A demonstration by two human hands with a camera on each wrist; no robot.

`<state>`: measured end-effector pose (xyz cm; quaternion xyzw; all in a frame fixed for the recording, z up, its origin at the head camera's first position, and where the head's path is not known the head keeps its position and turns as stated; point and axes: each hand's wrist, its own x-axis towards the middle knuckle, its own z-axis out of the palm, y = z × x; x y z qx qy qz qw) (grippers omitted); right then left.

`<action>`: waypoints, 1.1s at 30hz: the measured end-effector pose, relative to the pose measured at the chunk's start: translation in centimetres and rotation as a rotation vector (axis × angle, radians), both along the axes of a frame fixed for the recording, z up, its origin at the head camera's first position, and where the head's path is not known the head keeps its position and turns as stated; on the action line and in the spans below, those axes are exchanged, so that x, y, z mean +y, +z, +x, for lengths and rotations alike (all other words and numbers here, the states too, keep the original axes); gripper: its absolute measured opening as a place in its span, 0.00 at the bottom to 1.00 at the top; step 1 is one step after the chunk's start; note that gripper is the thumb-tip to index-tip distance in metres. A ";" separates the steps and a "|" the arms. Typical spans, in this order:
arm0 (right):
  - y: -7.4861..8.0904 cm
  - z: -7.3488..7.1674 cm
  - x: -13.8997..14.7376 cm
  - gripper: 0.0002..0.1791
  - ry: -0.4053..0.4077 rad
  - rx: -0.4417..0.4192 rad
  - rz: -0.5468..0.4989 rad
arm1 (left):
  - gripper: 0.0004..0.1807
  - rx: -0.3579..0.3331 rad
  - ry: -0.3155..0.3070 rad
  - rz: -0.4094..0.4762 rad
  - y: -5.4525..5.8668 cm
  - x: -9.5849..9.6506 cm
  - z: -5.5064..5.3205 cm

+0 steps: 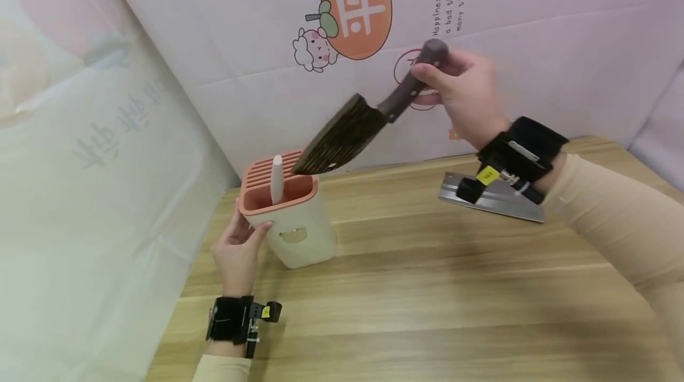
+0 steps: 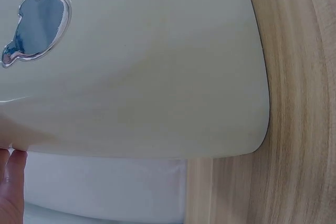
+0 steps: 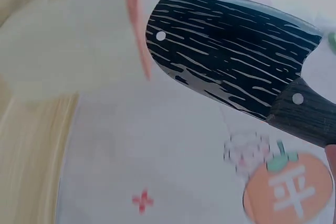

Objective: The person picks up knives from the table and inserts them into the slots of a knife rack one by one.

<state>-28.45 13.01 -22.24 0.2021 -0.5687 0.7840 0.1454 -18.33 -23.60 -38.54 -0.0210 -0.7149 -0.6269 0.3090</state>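
My right hand (image 1: 470, 94) grips the dark wooden handle of a cleaver (image 1: 344, 135) above the table, its blade slanting down and left with the tip near the knife block's top. In the right wrist view the cleaver's blade (image 3: 226, 51) is black with pale streaks and a small hole. The knife block (image 1: 301, 236) is cream with an orange slotted top and stands upright. My left hand (image 1: 238, 248) holds its near left corner, thumb on the front and fingers round the side. A white handle (image 1: 276, 180) sticks up from the block's open compartment.
A second, silver cleaver blade (image 1: 491, 198) lies flat on the wooden table (image 1: 406, 311) at the right, partly hidden by my right wrist. A printed white cloth (image 1: 240, 25) hangs behind the table and along its left side.
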 end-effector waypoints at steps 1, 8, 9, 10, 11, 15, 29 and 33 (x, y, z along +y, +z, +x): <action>0.3 0.0 -0.7 0.18 0.004 -0.004 0.004 | 0.35 0.004 -0.006 0.010 0.0 0.0 0.0; 1.4 -1.0 -4.2 0.15 0.014 -0.014 0.002 | 0.35 0.010 -0.019 0.020 -0.1 0.3 -0.2; 1.4 -1.1 -4.5 0.15 0.011 -0.016 0.003 | 0.35 0.009 -0.019 0.014 -0.1 0.4 -0.2; 1.5 -1.3 -4.6 0.15 0.012 -0.026 0.003 | 0.35 0.009 -0.018 0.011 -0.2 0.5 -0.2; 1.7 -1.4 -4.6 0.15 0.011 -0.031 0.009 | 0.35 0.009 -0.016 0.011 -0.2 0.6 -0.2; 2.2 -1.7 -3.3 0.17 0.020 -0.031 0.018 | 0.35 0.006 -0.013 -0.007 -0.3 1.2 -0.3; 1.8 -3.3 -1.1 0.22 -0.072 -0.150 -0.011 | 0.35 0.008 -0.036 -0.007 -0.3 1.9 -0.8; 1.4 -3.5 -3.3 0.21 -0.064 -0.126 0.063 | 0.35 0.003 -0.034 -0.003 -0.7 1.8 -0.8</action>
